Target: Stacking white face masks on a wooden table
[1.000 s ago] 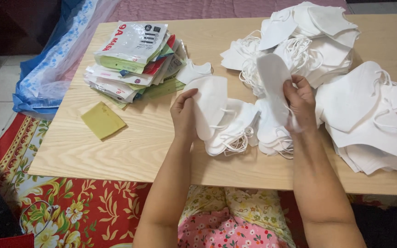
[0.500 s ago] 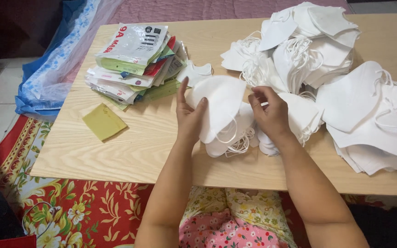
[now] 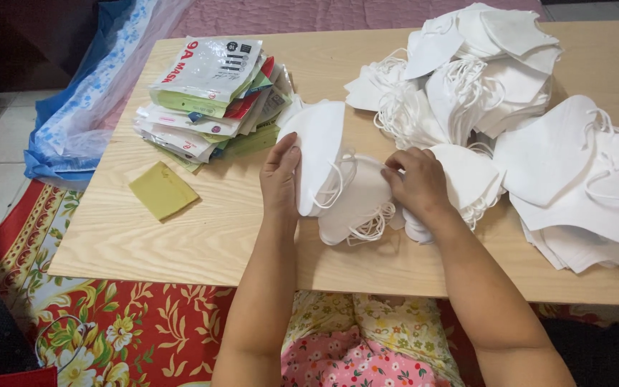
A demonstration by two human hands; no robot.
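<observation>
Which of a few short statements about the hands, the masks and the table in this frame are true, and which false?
1. The left hand holds a folded white mask upright. True.
2. The right hand rests on the stack of packets. False: it is on the white masks in front of the person, fingers at an ear loop.
3. A yellow square pad lies on the table left of the left hand. True.
4. The packets are stacked at the table's right end. False: they sit at its left; loose mask piles fill the right.

The right hand (image 3: pixel 417 183) is coming down onto the small pile (image 3: pixel 356 208), and the left hand (image 3: pixel 281 175) is tipping its white mask (image 3: pixel 320 147) up.
</observation>
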